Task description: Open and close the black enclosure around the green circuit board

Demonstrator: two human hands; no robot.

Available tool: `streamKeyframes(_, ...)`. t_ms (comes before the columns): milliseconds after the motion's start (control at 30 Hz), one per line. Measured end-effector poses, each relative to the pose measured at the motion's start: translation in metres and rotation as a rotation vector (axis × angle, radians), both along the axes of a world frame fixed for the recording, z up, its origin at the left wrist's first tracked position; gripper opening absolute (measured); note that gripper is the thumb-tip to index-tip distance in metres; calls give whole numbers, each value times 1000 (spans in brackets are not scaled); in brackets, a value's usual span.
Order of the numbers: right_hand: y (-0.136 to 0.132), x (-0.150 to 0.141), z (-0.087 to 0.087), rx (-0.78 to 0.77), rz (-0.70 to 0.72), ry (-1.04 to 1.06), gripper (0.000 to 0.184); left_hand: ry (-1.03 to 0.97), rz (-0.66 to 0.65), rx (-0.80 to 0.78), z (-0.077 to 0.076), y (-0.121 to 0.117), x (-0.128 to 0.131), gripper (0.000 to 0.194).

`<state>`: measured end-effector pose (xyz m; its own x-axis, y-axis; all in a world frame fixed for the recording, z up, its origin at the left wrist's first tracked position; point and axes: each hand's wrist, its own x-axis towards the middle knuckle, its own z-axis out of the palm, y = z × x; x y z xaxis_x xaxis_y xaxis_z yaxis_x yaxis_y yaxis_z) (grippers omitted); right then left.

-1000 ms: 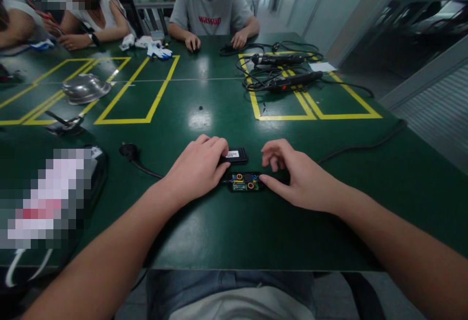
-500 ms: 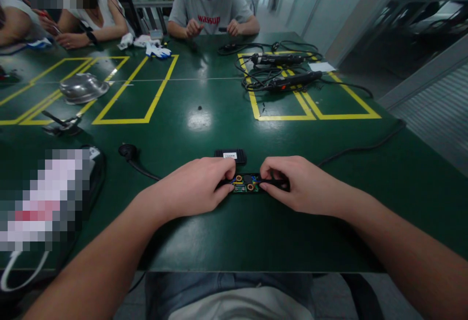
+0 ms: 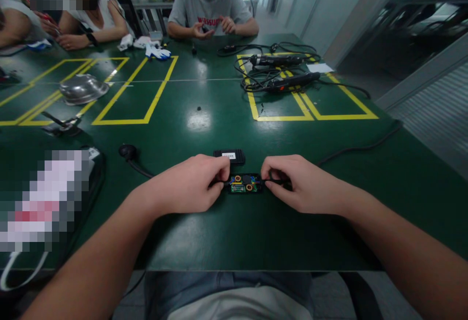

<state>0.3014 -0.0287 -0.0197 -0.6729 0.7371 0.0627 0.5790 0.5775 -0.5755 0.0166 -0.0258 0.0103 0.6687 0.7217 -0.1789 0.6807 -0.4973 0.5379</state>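
A small black case with a green circuit board [image 3: 242, 188] in it lies on the table between my hands. Two copper-coloured ring coils and coloured wires show on the board. My left hand [image 3: 199, 183] pinches the black cable at the case's left end. At the other end, my right hand [image 3: 288, 183] has its thumb and forefinger closed on the cable [image 3: 278, 181] there. Just behind the case, partly covered by my left fingers, is a ribbed black cover [image 3: 236, 156] with a white label. A black plug [image 3: 127, 152] lies left of my left hand.
Black corded tools [image 3: 288, 82] and coiled cords lie at the far right inside yellow tape outlines. A metal bowl [image 3: 83, 89] and a small metal piece [image 3: 64, 124] are at left. A blurred-out object [image 3: 44, 198] is near left. Co-workers sit across the green table [image 3: 204, 247].
My left hand has shifted slightly left and my right fingers slightly right, uncovering both ends of the case. The co-worker opposite has raised their hands.
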Motion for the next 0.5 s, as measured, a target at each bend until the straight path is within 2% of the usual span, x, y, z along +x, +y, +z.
streamKeyframes(233, 3, 2, 0, -8, 21, 28, 7, -22, -9, 8, -6, 5, -4, 16)
streamKeyframes(500, 3, 1, 0, 27, 26, 36, 9, -105, -59, 144, -9, 6, -5, 15)
